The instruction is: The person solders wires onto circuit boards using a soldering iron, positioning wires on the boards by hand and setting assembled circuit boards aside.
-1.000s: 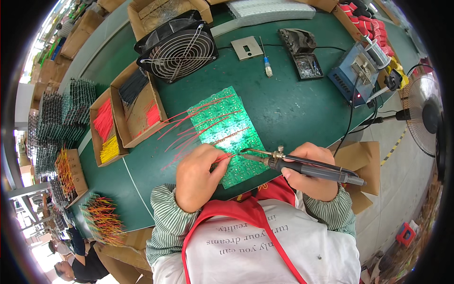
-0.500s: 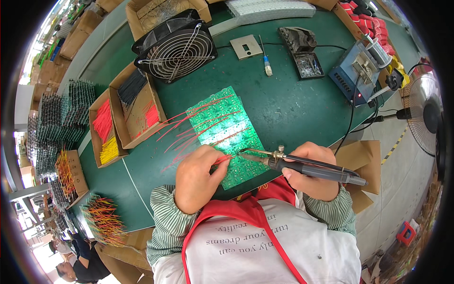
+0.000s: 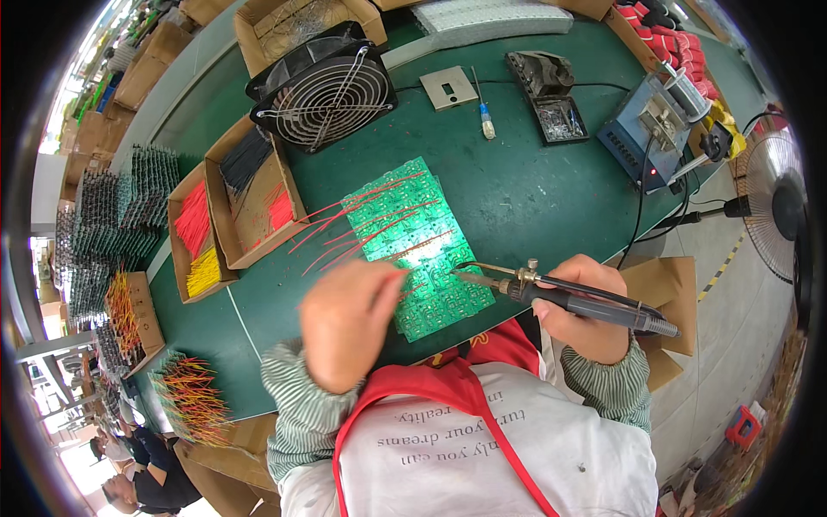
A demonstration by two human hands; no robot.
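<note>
My right hand (image 3: 590, 310) is closed around the grey soldering iron (image 3: 594, 312), which has a brass-fitted feed tube along its top. The iron's tip points left, over the right side of the green circuit board (image 3: 444, 297). Several red wires (image 3: 379, 231) lie across the board and stick out past its left edge. My left hand (image 3: 349, 319) is at the board's lower left edge, smeared by motion. A bit of red shows at its fingertips, but its grip is too blurred to make out. A short red wire (image 3: 412, 294) lies beside those fingers.
Cardboard boxes (image 3: 297, 202) of red, black and yellow wires stand at the left. A black fan (image 3: 332, 99) is behind them. A screwdriver (image 3: 487, 121), a black tray (image 3: 560, 119) and a blue soldering station (image 3: 642, 142) sit farther back. Wired boards (image 3: 185, 392) lie near left.
My left hand has moved left, away from the iron's tip. The iron and my right hand have shifted slightly right.
</note>
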